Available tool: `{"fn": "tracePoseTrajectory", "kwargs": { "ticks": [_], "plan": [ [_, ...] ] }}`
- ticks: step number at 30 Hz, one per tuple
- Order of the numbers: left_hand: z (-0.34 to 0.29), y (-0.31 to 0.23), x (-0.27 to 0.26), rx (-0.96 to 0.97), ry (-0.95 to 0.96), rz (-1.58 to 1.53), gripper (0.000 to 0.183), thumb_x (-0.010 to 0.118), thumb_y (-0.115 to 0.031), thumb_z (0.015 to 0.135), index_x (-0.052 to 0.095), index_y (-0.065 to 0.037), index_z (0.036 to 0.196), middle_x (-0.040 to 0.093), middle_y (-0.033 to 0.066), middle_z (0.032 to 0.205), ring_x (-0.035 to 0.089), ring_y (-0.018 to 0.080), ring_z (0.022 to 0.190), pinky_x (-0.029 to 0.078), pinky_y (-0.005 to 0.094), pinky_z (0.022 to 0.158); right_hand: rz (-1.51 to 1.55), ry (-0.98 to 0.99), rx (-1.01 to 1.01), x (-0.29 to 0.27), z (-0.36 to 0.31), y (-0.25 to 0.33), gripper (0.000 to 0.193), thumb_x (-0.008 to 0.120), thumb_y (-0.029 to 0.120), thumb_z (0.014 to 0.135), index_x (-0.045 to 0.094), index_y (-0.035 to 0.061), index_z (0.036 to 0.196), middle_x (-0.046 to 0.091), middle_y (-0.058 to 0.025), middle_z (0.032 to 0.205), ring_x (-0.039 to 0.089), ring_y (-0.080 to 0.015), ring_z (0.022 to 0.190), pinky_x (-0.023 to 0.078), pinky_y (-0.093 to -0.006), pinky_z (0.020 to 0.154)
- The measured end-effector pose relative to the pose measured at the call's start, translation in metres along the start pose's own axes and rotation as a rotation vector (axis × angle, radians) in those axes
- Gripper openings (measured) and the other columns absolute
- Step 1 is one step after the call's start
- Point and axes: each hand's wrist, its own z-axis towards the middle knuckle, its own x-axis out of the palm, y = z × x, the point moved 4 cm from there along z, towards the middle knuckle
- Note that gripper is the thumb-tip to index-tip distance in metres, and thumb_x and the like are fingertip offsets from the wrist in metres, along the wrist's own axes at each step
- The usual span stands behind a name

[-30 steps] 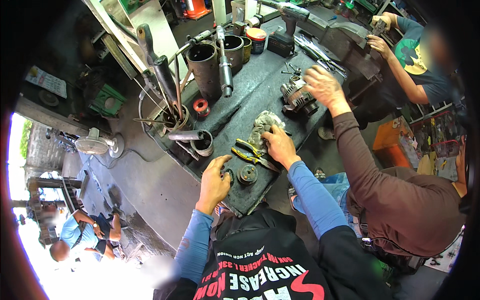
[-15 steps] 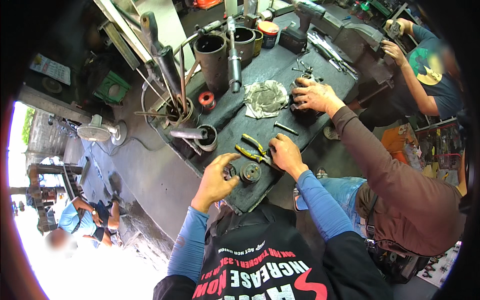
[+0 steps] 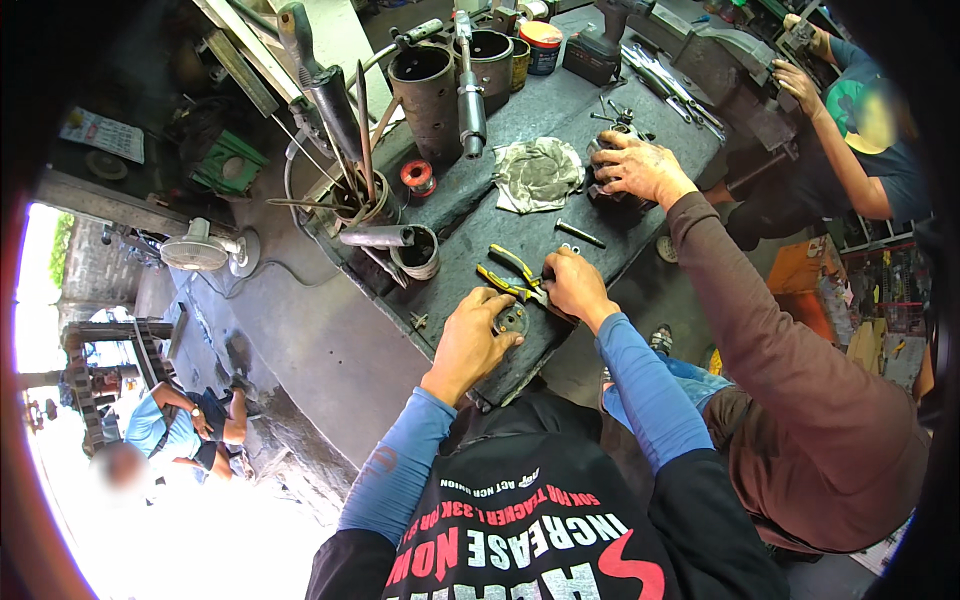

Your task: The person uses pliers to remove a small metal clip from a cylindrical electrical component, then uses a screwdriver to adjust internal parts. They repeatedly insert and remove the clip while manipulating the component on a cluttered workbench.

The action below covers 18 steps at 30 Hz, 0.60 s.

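My left hand [image 3: 470, 342] is closed on a round metal part [image 3: 512, 319] with small holes in its face, at the near end of the dark worktable [image 3: 545, 350]. Just right of it, my right hand [image 3: 580, 290] has its fingers curled together by the jaw end of yellow-and-black pliers [image 3: 501, 284]. What those fingers hold, if anything, is hidden. The pliers lie with their handles spread. Beyond my right hand lie a long bolt [image 3: 580, 235] and small rings [image 3: 569, 248]. A co-worker's hand [image 3: 648, 170] rests over a dark metal part farther back.
A crumpled grey rag [image 3: 539, 176] lies mid-table. Left are a red spool [image 3: 418, 178], a can of rods [image 3: 375, 208] and a tall metal cylinder [image 3: 422, 115]. Wrenches [image 3: 672, 90] lie at the back right. A person [image 3: 860, 130] stands there; another [image 3: 180, 425] sits far left.
My left hand has moved onto the round part and closed on it; before, it was spread beside it. The view has shifted slightly. My right hand stays by the pliers.
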Motion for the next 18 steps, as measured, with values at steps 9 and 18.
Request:
{"fn": "tracePoseTrajectory", "kwargs": {
  "ticks": [9,18],
  "plan": [
    [-0.001,-0.002,0.002,0.022,-0.041,0.058,0.058,0.093,-0.014,0.079,0.075,-0.001,0.132,0.067,0.017,0.124,0.065,0.0398,0.12,0.054,0.0479,0.105,-0.102,0.128,0.039,0.008,0.016,-0.007,0.024,0.076,0.01,0.085,0.075,0.001,0.107,0.071,-0.0218,0.12,0.071,-0.0439,0.117,0.058,-0.0535,0.099],
    [0.003,0.001,0.003,-0.08,-0.054,0.077,0.055,0.096,-0.017,0.077,0.074,-0.003,0.126,0.068,0.0198,0.118,0.068,0.0414,0.114,0.056,0.048,0.098,-0.151,0.15,0.025,0.003,0.008,0.006,0.027,0.069,0.004,0.086,0.074,-0.0004,0.113,0.069,-0.0243,0.13,0.068,-0.0455,0.124,0.058,-0.0551,0.102]
  ]
}}
